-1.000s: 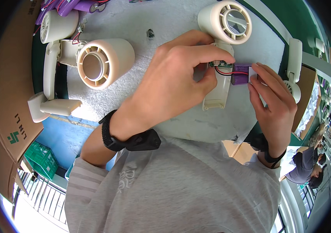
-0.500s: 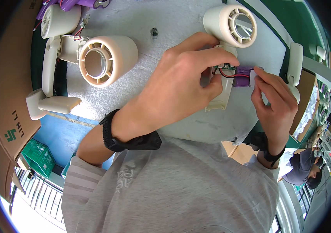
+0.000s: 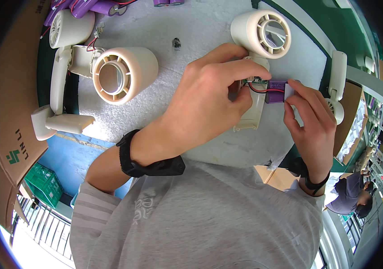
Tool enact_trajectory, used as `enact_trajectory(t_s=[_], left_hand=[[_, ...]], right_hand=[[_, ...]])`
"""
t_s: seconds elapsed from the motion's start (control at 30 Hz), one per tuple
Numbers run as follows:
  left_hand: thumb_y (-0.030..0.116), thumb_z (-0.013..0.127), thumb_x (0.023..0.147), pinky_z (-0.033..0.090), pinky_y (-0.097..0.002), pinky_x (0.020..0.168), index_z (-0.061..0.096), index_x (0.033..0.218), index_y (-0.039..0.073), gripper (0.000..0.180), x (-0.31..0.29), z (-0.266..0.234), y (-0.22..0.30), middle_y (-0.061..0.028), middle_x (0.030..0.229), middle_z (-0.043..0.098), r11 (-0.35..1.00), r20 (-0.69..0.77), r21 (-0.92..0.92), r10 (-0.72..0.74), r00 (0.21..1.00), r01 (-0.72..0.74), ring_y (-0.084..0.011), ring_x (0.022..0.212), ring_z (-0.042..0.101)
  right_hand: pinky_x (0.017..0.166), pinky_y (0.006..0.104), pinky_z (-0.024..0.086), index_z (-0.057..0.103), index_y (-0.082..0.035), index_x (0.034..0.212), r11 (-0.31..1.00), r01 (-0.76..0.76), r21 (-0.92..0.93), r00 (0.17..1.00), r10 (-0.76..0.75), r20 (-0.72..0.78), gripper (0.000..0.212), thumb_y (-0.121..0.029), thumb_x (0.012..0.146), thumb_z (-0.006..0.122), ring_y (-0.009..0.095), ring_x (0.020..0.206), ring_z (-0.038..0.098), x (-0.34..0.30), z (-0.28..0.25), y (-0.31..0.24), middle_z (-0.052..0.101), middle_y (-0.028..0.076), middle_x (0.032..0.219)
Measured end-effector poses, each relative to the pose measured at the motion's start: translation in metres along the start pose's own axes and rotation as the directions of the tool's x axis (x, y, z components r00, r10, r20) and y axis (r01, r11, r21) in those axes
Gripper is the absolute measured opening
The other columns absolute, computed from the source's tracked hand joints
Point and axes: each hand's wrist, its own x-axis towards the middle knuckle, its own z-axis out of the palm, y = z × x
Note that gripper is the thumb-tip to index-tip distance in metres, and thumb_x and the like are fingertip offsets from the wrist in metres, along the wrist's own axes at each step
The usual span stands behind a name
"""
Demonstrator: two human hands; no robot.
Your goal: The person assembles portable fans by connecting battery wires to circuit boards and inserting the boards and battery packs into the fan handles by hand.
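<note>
On worktop [image 3: 209, 27], centre-right: fan shell [image 3: 256, 58] lies handle toward body, open side up for access. Left hand [image 3: 205, 103] grip pinched at wires beside board, steadying. Right hand [image 3: 308, 119] grip pinching purple cell [image 3: 274, 91] clear of handle. Spare fans [image 3: 110, 74] parked left.

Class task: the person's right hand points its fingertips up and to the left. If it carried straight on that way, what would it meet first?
Most likely the purple battery the right hand already pinches, then the cream fan handle; depth is unclear.
</note>
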Motion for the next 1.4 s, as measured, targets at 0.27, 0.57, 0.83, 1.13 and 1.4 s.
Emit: enact_trajectory(t_s=[0.27,0.57,0.83,1.13,1.4], left_hand=[[-0.010,0.063,0.073,0.050,-0.0226,0.060,0.072,0.101,0.008,0.034,0.001,-0.002,0.004,-0.0050,0.102,0.063,0.999,0.012,-0.013,-0.030,0.999,0.030,-0.0090,0.068,0.061],[-0.010,0.062,0.074,0.048,-0.0218,0.058,0.072,0.100,0.007,0.033,0.001,-0.005,0.001,-0.0041,0.098,0.063,0.998,0.027,-0.037,-0.040,0.999,0.041,-0.0079,0.065,0.059],[-0.011,0.062,0.074,0.050,-0.0215,0.060,0.072,0.100,0.007,0.032,0.007,-0.005,0.006,-0.0060,0.103,0.065,0.998,0.046,-0.035,-0.060,0.997,0.061,-0.0085,0.068,0.062],[-0.009,0.065,0.074,0.054,-0.0230,0.064,0.074,0.102,0.009,0.035,0.003,-0.009,0.008,-0.0087,0.109,0.067,0.997,0.049,0.014,-0.070,0.996,0.070,-0.0120,0.073,0.067],[-0.007,0.068,0.073,0.056,-0.0258,0.066,0.075,0.103,0.011,0.036,0.006,-0.013,0.009,-0.0104,0.109,0.068,0.997,0.066,0.069,-0.046,0.997,0.041,-0.0148,0.075,0.068]], right_hand=[[0.079,0.0354,0.050,0.053,0.001,0.085,0.976,-0.162,0.144,0.982,0.145,0.124,0.019,0.010,0.072,0.063,0.026,0.088,0.062,0.002,-0.005,0.003,0.060,0.010,0.110],[0.075,0.0263,0.048,0.053,0.001,0.091,0.885,-0.355,0.302,0.931,0.305,0.199,0.015,0.010,0.079,0.056,0.013,0.084,0.058,0.008,-0.023,0.026,0.057,0.010,0.108],[0.061,0.0265,0.049,0.059,0.000,0.094,0.640,-0.685,0.349,0.717,0.508,0.477,0.011,-0.004,0.086,0.064,0.019,0.062,0.060,0.013,-0.052,0.043,0.063,0.011,0.078],[0.086,0.0326,0.049,0.058,-0.003,0.120,0.949,-0.169,0.268,0.975,0.120,0.190,0.054,-0.008,0.070,0.078,0.027,0.103,0.059,0.017,-0.011,0.001,0.060,0.013,0.113],[0.079,0.0310,0.051,0.056,-0.002,0.123,0.700,-0.411,0.584,0.863,0.092,0.496,0.058,-0.003,0.069,0.078,0.021,0.093,0.063,0.022,-0.016,0.006,0.060,0.014,0.112]])
